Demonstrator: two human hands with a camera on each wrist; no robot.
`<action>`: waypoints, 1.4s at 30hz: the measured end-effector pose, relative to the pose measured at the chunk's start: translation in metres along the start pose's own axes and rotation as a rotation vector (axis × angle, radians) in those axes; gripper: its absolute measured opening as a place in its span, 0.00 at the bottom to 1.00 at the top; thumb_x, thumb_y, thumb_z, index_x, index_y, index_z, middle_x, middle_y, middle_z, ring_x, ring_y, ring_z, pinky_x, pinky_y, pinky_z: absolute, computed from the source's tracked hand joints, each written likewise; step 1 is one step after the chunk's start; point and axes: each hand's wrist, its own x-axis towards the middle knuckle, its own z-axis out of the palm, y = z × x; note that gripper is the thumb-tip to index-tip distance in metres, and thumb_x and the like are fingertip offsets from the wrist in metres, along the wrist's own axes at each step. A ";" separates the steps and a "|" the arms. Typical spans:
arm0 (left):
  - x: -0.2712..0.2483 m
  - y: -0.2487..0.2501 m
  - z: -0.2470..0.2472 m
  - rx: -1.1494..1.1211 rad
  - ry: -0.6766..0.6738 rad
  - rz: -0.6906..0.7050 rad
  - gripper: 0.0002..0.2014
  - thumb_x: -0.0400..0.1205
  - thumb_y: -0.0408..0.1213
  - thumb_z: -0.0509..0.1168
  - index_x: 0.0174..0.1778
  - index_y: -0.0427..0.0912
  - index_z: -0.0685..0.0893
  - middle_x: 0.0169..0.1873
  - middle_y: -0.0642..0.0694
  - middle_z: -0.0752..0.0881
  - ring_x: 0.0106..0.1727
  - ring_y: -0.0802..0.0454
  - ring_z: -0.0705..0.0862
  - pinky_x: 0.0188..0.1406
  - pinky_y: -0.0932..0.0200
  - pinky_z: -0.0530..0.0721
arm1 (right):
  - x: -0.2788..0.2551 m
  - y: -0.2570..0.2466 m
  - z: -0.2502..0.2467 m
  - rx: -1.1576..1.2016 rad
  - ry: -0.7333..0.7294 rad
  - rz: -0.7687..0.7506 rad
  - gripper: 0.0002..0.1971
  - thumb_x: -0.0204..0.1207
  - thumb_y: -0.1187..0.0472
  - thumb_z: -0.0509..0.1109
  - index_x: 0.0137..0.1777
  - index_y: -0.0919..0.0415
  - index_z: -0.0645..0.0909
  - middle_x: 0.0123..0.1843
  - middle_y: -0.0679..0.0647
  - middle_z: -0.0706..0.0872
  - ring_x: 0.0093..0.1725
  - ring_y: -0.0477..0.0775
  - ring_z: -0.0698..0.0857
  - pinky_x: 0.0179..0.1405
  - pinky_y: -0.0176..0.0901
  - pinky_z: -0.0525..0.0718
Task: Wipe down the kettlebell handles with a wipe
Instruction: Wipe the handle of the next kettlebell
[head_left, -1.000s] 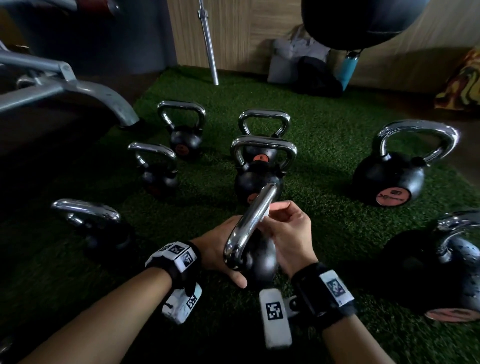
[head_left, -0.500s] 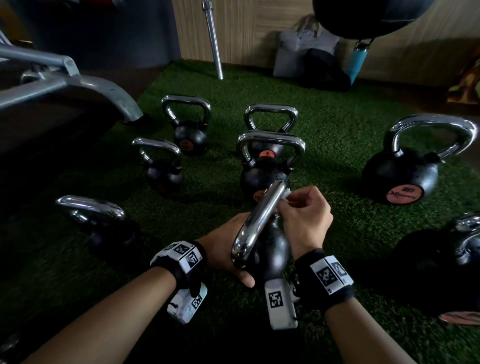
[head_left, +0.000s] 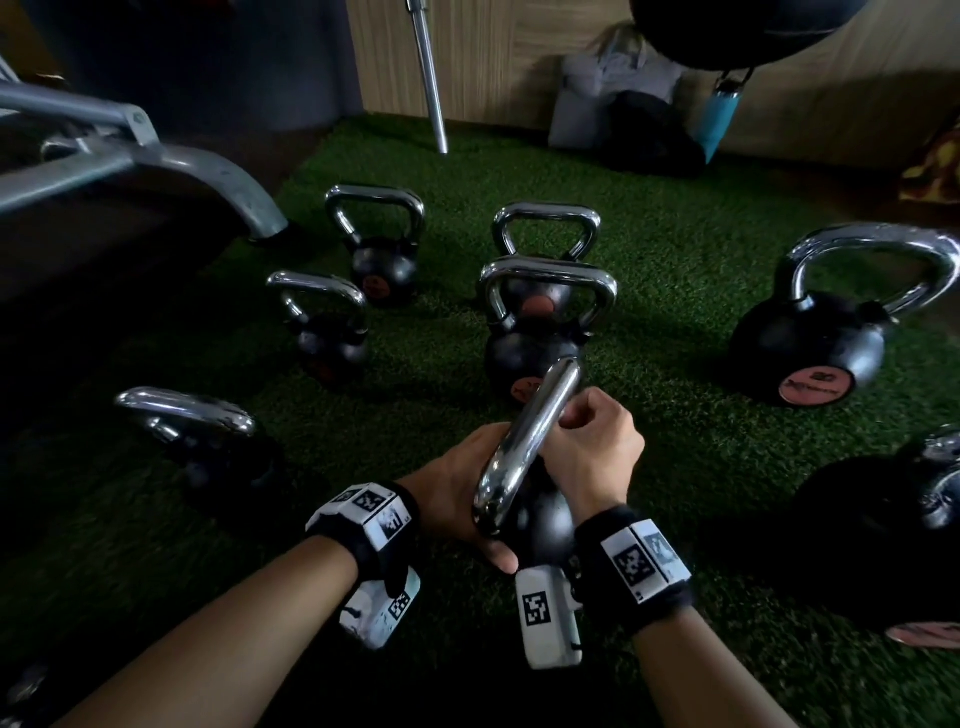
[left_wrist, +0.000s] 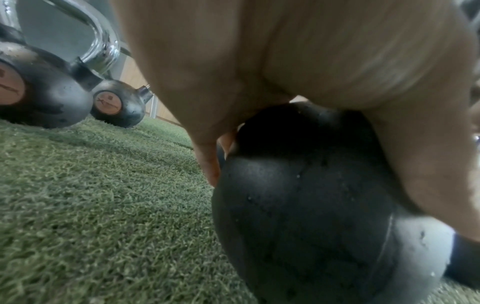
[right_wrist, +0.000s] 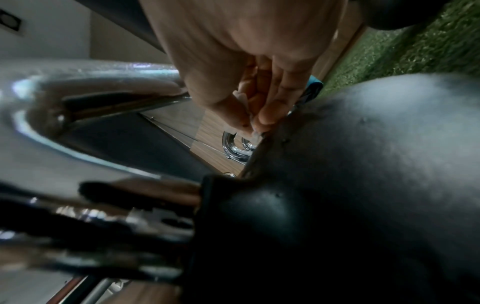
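Observation:
A small black kettlebell (head_left: 540, 519) with a chrome handle (head_left: 530, 436) stands tilted on the green turf between my hands. My left hand (head_left: 457, 488) wraps its fingers and thumb round the black body (left_wrist: 298, 205) from the left. My right hand (head_left: 592, 447) is curled on the right side of the handle, below its top bend. In the right wrist view, my right fingers (right_wrist: 270, 107) pinch a small white wipe (right_wrist: 240, 96) close to the kettlebell. In the head view my hand hides the wipe.
Several other kettlebells stand around: one right behind (head_left: 545, 332), two at the left (head_left: 322, 322), a large one at the right (head_left: 810, 343), another near right (head_left: 883, 545). A metal bench frame (head_left: 130, 156) is at the left. Bags (head_left: 623, 104) lean on the far wall.
My right hand has slid a little down the chrome handle from near its top bend. My left hand keeps its hold on the kettlebell body.

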 end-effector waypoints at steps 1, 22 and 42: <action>0.000 0.000 0.000 0.026 0.009 0.000 0.55 0.48 0.67 0.84 0.67 0.92 0.59 0.75 0.59 0.72 0.77 0.68 0.73 0.76 0.62 0.76 | -0.001 0.001 -0.001 0.015 -0.012 0.003 0.11 0.67 0.57 0.78 0.33 0.62 0.80 0.26 0.48 0.83 0.25 0.46 0.78 0.26 0.27 0.74; -0.029 0.099 -0.023 0.829 0.178 -0.081 0.30 0.66 0.71 0.70 0.59 0.60 0.82 0.51 0.61 0.86 0.51 0.56 0.88 0.48 0.51 0.89 | 0.061 -0.037 -0.053 -0.284 -0.452 -0.756 0.18 0.66 0.72 0.75 0.53 0.55 0.94 0.52 0.51 0.84 0.50 0.48 0.85 0.57 0.23 0.76; 0.006 0.076 -0.094 0.871 0.027 -0.043 0.29 0.76 0.49 0.79 0.73 0.71 0.80 0.48 0.61 0.84 0.52 0.61 0.82 0.54 0.50 0.84 | 0.003 0.013 -0.112 -0.201 -0.292 -0.676 0.22 0.65 0.62 0.88 0.61 0.55 0.92 0.49 0.42 0.86 0.46 0.37 0.86 0.49 0.16 0.77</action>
